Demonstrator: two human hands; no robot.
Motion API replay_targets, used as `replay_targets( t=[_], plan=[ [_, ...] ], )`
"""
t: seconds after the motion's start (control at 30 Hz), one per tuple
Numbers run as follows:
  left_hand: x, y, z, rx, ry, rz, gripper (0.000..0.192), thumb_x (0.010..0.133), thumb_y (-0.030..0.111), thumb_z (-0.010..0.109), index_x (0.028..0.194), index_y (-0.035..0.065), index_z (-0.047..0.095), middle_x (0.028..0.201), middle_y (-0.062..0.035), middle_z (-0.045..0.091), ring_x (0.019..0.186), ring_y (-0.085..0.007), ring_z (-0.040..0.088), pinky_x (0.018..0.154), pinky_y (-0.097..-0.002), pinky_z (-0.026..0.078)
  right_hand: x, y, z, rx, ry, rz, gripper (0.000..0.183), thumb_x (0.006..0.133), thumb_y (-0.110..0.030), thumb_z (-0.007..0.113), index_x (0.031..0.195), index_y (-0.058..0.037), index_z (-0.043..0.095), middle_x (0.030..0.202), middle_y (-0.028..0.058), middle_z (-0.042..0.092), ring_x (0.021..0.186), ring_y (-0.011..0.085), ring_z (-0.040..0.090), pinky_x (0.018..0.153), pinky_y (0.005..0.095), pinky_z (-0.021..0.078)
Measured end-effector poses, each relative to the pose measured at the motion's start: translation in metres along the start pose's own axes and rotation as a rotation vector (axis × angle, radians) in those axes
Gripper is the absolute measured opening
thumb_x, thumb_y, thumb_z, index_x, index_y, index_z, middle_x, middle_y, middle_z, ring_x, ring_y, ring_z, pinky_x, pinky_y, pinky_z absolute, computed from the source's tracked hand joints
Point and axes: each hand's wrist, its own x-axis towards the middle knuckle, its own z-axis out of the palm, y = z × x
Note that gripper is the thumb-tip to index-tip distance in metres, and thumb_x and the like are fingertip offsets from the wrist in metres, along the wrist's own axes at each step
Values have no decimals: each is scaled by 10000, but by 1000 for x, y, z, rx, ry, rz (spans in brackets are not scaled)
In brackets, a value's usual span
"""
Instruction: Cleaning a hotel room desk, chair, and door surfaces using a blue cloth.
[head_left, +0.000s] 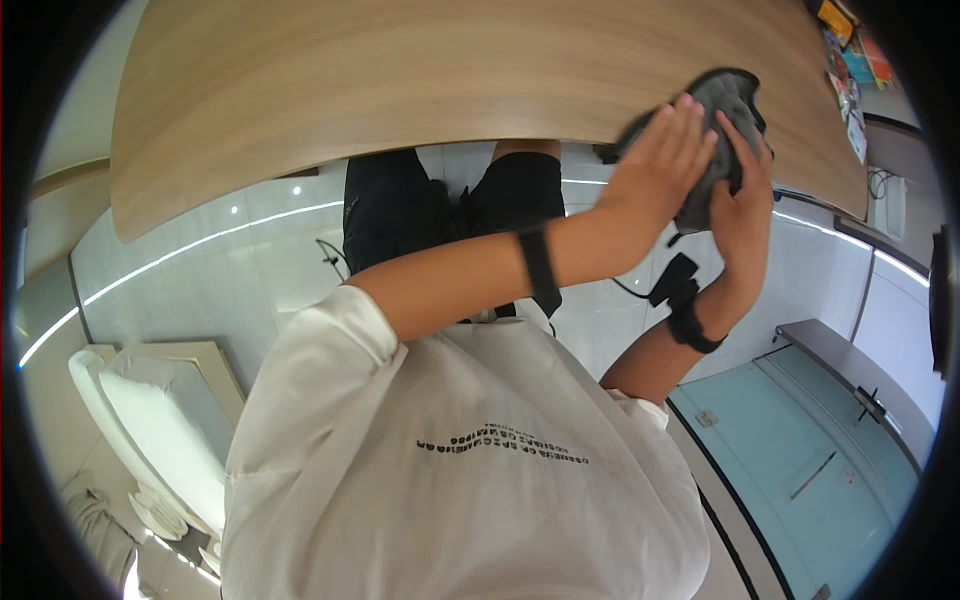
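Note:
A grey soft fabric article with black edging (726, 97) is at the right of the view, over the near edge of the wooden table (375, 75). What it is exactly I cannot tell. My left hand (660, 157) reaches across and lies against its near side, fingers straight and close together, thumb hidden. On the other side, my right hand (742, 176) has its thumb and fingers spread along the fabric and holds it. Parts of the article are covered by both hands. Each wrist wears a black strap; the right one (690, 319) carries a small black device.
Colourful packets or printed items (847, 60) lie along the table's far right side. Below the table edge are my legs in black shorts (390, 202) and a pale tiled floor (285, 247). A white padded seat (165, 420) stands lower left, a glass panel (810, 435) lower right.

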Motion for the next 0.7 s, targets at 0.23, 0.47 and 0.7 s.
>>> replay_targets(
  t=[0.23,0.47,0.7],
  plan=[
    [16,22,-2,103,-156,106,637,895,245,454,1467,63,242,1499,-204,238,1406,-368,185,1156,-460,108,-1,35,-7,-251,-93,5,781,628,100,645,1347,-162,488,1439,200,359,1343,397,306,1104,451,276],
    [-82,-40,-41,-308,-269,411,495,878,256,527,1261,-55,500,1392,-264,386,1343,-372,316,1116,-433,229,-3,-41,14,-515,-17,82,892,610,-115,776,1411,-197,392,1485,135,295,1370,364,257,1077,588,222],
    [-126,-182,-106,-862,-186,93,351,808,173,658,1136,63,598,1264,-175,501,1167,-360,468,1020,-438,350,9,-73,52,-498,30,-224,737,609,24,645,1308,-168,513,1413,61,427,1322,290,367,1077,561,248]
  ],
)
